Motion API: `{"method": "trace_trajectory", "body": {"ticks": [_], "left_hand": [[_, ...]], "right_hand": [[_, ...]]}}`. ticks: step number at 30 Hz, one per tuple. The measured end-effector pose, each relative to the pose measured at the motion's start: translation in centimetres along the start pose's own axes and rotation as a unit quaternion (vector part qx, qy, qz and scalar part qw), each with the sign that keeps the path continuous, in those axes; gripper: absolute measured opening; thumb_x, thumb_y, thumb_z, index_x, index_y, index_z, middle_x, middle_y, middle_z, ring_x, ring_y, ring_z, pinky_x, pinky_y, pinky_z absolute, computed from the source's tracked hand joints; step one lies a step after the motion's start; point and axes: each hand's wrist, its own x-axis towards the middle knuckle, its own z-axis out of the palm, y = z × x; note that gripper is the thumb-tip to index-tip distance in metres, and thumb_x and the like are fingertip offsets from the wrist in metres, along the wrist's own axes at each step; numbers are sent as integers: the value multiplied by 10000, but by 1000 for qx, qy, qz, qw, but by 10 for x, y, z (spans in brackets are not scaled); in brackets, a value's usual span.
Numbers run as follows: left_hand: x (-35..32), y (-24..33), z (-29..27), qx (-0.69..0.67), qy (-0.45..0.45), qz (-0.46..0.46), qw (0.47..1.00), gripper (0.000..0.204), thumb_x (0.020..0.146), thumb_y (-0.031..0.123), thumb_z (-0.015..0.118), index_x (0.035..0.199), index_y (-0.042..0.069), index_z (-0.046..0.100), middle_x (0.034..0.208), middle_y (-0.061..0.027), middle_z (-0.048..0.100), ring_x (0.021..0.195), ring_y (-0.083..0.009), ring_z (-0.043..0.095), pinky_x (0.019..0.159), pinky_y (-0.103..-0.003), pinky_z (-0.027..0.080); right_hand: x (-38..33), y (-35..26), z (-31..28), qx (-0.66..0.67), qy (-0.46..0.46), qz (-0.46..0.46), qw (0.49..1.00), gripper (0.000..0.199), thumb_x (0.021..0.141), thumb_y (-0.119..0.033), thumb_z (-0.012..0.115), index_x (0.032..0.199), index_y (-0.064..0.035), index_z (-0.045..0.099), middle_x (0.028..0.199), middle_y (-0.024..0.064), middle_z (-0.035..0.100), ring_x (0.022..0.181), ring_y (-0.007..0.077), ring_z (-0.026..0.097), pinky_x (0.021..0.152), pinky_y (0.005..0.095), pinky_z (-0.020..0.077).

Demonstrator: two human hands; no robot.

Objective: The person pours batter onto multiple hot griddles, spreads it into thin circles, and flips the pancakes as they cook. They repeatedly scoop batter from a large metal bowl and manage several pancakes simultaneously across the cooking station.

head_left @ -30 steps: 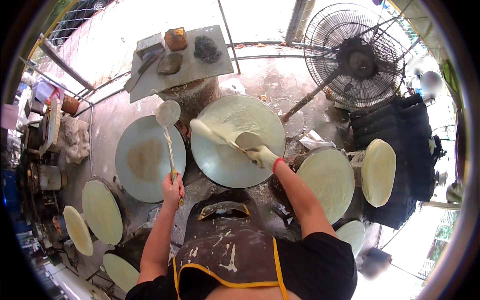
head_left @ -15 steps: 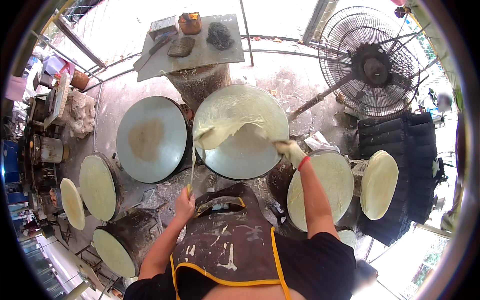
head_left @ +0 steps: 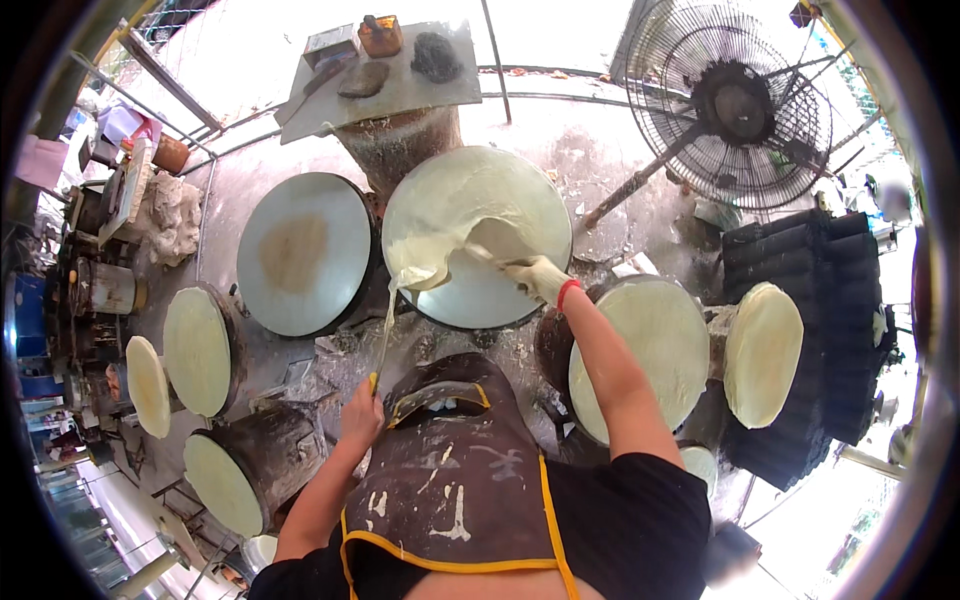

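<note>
A round griddle [head_left: 478,308] stands in front of me, with pale batter [head_left: 450,185] smeared over its far and side parts and a bare grey patch near its middle. In my left hand [head_left: 362,415] is a long, thin spatula [head_left: 384,340] with a yellow handle, coated in batter. Its far end meets a batter lump [head_left: 413,277] at the griddle's near left rim. My right hand [head_left: 540,278], in a whitish glove with a red band at the wrist, is closed above the griddle's right side. A blurred pale strip runs from its fingers toward the batter; its kind is unclear.
Left is a second round griddle [head_left: 335,240] with a brown patch. Batter-covered griddles [head_left: 640,355] stand right and left. A pale stack of round sheets [head_left: 765,350] is at far right, before black ridged panels [head_left: 790,260]. A large fan [head_left: 738,105] and a board [head_left: 400,90] stand beyond.
My right hand has moved left, farther over the griddle. A batter lump now shows at the spatula's far end. The view has shifted slightly.
</note>
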Motion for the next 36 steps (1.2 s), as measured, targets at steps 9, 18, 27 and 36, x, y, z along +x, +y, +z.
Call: {"method": "trace_trajectory", "body": {"ticks": [9, 18, 27, 36], "left_hand": [[-2, -37, -9, -51, -5, 52, 997, 336, 825, 123, 535, 1131, 29, 434, 875, -218, 578, 761, -416, 566, 616, -492, 443], [32, -92, -70, -343, -53, 100, 932, 295, 844, 125, 575, 1103, 9, 494, 754, -105, 572, 639, -253, 569, 572, -327, 440], [6, -163, -197, -734, -179, 25, 655, 258, 914, 214, 474, 1099, 44, 415, 572, -14, 371, 324, -81, 333, 324, -227, 304], [-42, -254, -179, -789, -196, -17, 582, 317, 877, 125, 523, 1156, 62, 386, 542, 7, 329, 307, -59, 305, 291, -220, 299]], "right_hand": [[-28, 86, 21, 245, 171, 31, 954, 316, 833, -240, 623, 1104, -79, 611, 661, -7, 521, 419, 76, 356, 372, 223, 265], [-98, 150, 198, 414, 129, -4, 901, 346, 861, -269, 600, 1176, -134, 555, 639, -27, 498, 470, 62, 423, 397, 228, 303], [12, 115, 376, 181, 416, -121, 883, 404, 890, -333, 471, 1128, -21, 566, 947, 208, 620, 851, 329, 571, 757, 398, 444], [14, 96, 380, 246, 430, -75, 866, 379, 873, -311, 450, 1039, 5, 580, 904, 245, 612, 876, 407, 583, 747, 435, 439]]}}
